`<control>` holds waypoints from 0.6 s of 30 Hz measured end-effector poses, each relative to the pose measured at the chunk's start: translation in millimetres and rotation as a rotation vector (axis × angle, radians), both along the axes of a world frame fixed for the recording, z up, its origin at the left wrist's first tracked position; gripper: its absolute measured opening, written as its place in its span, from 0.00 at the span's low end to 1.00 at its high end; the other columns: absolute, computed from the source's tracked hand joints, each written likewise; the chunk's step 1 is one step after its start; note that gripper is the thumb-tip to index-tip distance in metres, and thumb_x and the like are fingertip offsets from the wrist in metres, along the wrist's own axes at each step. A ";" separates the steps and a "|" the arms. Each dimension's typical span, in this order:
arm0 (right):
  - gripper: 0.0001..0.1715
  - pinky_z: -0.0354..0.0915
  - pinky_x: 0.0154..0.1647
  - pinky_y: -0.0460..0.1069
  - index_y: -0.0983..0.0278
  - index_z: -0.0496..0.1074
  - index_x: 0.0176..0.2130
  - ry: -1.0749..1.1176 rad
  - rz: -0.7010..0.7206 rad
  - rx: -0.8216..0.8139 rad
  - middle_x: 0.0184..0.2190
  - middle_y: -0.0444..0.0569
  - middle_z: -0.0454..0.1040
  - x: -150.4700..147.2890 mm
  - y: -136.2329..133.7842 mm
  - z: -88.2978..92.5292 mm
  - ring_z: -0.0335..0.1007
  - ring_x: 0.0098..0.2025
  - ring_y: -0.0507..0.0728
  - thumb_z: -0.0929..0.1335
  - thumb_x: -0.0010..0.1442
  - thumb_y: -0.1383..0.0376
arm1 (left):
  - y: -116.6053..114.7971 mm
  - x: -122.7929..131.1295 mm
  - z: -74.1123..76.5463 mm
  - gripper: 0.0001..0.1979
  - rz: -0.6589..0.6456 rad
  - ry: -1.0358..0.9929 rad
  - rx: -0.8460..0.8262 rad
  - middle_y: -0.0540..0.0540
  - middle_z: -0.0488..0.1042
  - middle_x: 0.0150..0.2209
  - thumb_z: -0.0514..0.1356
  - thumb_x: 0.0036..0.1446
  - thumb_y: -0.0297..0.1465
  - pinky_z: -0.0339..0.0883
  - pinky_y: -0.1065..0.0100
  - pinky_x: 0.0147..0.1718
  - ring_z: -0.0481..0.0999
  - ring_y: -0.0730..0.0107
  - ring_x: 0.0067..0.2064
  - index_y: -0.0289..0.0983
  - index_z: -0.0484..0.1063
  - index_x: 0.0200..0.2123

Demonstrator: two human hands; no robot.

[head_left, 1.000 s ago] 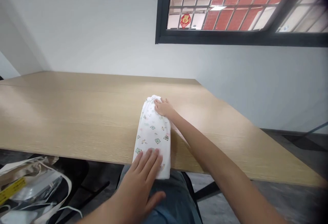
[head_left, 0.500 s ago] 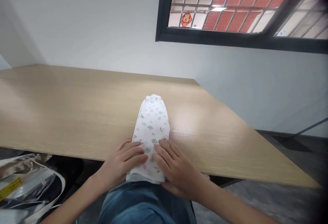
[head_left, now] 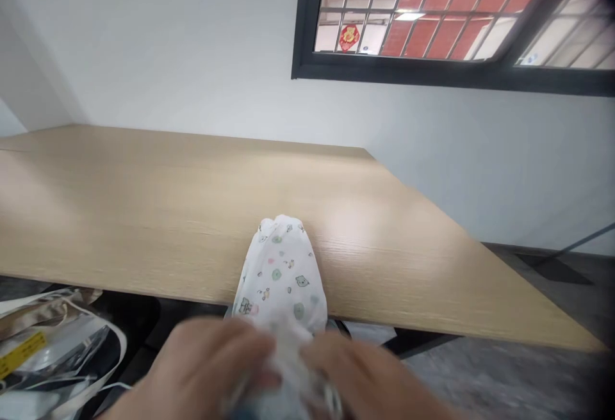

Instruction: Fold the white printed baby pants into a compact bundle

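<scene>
A folded white cloth (head_left: pixel 282 277) with a small green animal print lies on the light wood table (head_left: pixel 144 205), its near end past the table's front edge. My left hand (head_left: pixel 210 362) and my right hand (head_left: pixel 361 376) are motion-blurred close to the camera. Between them the near end of the cloth is bunched and lifted, and both hands appear to grip it. The blur hides the fingers and the cloth's near end.
A crumpled silver plastic bag (head_left: pixel 52 349) with a yellow label lies below the table at lower left. Grey floor (head_left: pixel 504 375) shows at right. A white wall and a dark-framed barred window (head_left: pixel 432 16) stand behind the table.
My hands have gone from lying flat on the cloth to gripping and lifting its near end towards me. The cloth's far end has slid nearer, and its near end is bunched.
</scene>
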State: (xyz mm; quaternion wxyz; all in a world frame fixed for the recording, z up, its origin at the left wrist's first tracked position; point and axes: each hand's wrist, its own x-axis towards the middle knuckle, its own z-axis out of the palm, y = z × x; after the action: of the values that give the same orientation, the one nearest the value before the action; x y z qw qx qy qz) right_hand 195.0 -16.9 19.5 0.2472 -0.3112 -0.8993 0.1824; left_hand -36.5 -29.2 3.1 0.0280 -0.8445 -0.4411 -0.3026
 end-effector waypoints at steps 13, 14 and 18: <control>0.18 0.59 0.51 0.54 0.69 0.66 0.46 -0.079 -0.208 0.217 0.46 0.57 0.67 -6.2 153.7 -0.7 0.61 0.49 0.59 0.56 0.59 0.74 | 171.2 45.3 3.7 0.16 0.174 0.147 -0.214 0.41 0.67 0.52 0.45 0.63 0.29 0.58 0.62 0.51 0.65 0.63 0.54 0.34 0.65 0.50; 0.18 0.61 0.50 0.54 0.68 0.67 0.46 -0.053 -0.154 0.282 0.45 0.55 0.68 -5.6 136.2 -4.1 0.63 0.48 0.59 0.55 0.60 0.73 | 155.4 42.8 -1.2 0.18 0.150 0.125 -0.191 0.41 0.64 0.55 0.42 0.64 0.30 0.55 0.62 0.54 0.61 0.64 0.57 0.34 0.61 0.53; 0.16 0.61 0.53 0.58 0.68 0.70 0.44 -0.160 -0.008 0.347 0.42 0.55 0.71 -9.5 68.9 -26.9 0.64 0.48 0.61 0.57 0.62 0.68 | 109.3 36.1 -16.5 0.22 -0.182 0.164 -0.239 0.46 0.56 0.61 0.38 0.66 0.33 0.49 0.62 0.59 0.52 0.69 0.62 0.39 0.50 0.61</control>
State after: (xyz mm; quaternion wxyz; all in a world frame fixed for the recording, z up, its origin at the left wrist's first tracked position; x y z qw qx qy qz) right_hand 185.5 52.0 -7.4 0.2254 -0.2809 -0.9329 -0.0016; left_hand -0.3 80.1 -13.4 -0.0645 -0.9000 -0.3919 -0.1795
